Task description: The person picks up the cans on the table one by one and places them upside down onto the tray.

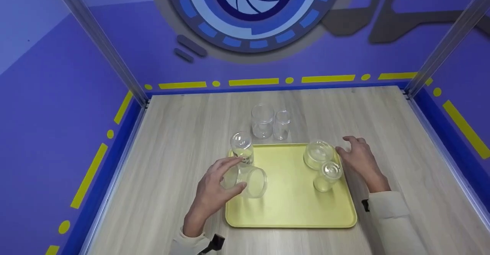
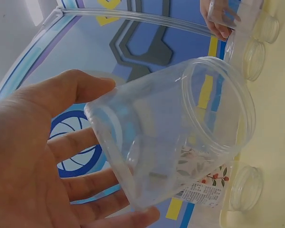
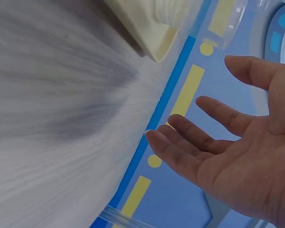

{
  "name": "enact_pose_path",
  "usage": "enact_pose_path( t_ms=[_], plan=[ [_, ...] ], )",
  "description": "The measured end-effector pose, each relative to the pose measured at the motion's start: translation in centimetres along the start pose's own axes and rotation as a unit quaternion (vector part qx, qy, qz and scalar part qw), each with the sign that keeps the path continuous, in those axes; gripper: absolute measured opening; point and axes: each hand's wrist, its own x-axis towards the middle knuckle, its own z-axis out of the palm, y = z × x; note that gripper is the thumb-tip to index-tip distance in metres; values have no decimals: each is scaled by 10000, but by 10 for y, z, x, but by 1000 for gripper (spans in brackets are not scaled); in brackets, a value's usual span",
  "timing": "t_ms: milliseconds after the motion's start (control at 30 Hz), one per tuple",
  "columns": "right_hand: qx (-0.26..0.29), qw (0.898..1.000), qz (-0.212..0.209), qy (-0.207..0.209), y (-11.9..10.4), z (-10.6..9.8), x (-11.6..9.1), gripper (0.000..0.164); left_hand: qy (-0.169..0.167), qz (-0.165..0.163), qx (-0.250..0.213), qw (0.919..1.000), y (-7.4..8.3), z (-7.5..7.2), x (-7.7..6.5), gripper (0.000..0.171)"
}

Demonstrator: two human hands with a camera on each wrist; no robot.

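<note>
Over the left part of the yellow tray (image 1: pixel 287 211), my left hand (image 1: pixel 212 190) grips a wide clear plastic jar (image 2: pixel 147 137) between thumb and fingers. The jar is tipped on its side, its threaded mouth facing away from the palm. Just behind it, a clear jar with a floral label (image 2: pixel 204 185) stands mouth down at the tray's back left corner. My right hand (image 1: pixel 360 161) is beside the tray's right edge, fingers spread and holding nothing. Nearest to it on the tray are a wide clear jar (image 1: pixel 318 155) and a narrower clear jar (image 1: pixel 327 176).
Behind the tray, a tall clear jar (image 1: pixel 262 121) and a slimmer clear jar (image 1: pixel 282 125) stand side by side on the wooden table (image 1: pixel 183 132). Blue printed walls (image 1: pixel 126 48) enclose the table at the back and both sides.
</note>
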Motion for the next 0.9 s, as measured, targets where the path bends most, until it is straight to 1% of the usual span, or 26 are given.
enact_pose_path(
  t_ms=[200, 433, 567, 900],
  plan=[
    [-167, 9998, -117, 59, 4, 4, 0, 54, -87, -124, 362, 9992, -4, 1, -2, 61],
    [-335, 9994, -37, -54, 7, 8, 1, 52, -225, -298, 597, 9975, -8, 1, -2, 61],
    [-513, 9986, -41, -95, 9, 11, 2, 52, -277, -365, 824, 9955, -10, 1, -2, 60],
    [-781, 9968, -3, -175, 14, 16, 3, 51, -474, -423, 1171, 9911, -14, 3, 0, 60]
  ],
)
